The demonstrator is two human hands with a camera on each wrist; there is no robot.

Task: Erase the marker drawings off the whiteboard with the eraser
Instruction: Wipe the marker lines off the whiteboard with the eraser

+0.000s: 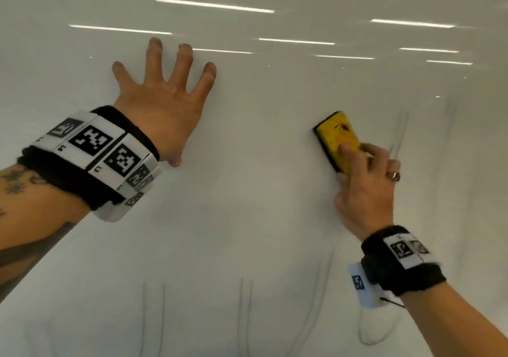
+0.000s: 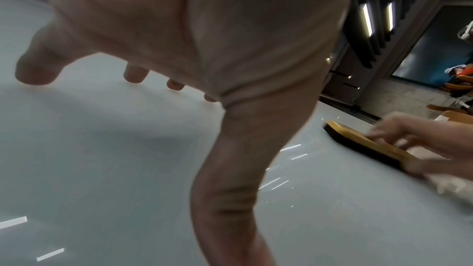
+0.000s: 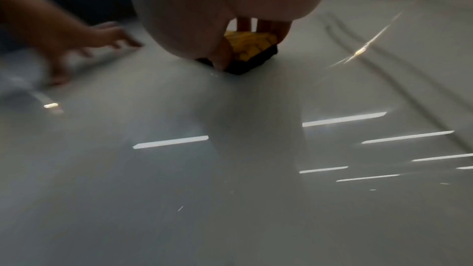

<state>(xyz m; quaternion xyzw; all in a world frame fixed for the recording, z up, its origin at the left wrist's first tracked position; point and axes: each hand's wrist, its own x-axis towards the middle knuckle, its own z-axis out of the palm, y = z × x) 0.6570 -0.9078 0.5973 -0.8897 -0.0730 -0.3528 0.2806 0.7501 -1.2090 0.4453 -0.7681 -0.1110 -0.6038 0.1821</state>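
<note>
While I am looking down through the head camera, my left hand [image 1: 162,103] is pressing flat against the whiteboard [image 1: 247,205], its fingers straight and spread, holding nothing. My right hand [image 1: 365,188] is gripping the yellow eraser [image 1: 336,139] with black felt, thumb and fingertips curled around its lower end, and pressing it against the board right of centre. Faint grey marker lines [image 1: 400,133] are showing just right of the eraser, with more along the bottom edge.

Through the left wrist camera, my fingertips [image 2: 134,74] are touching the board, and the eraser [image 2: 363,145] is lying flat on it to the right.

Through the right wrist camera, which is blurred, my fingers [image 3: 274,27] are clasping the eraser [image 3: 249,48]; dark lines [image 3: 399,68] are running to its right.
</note>
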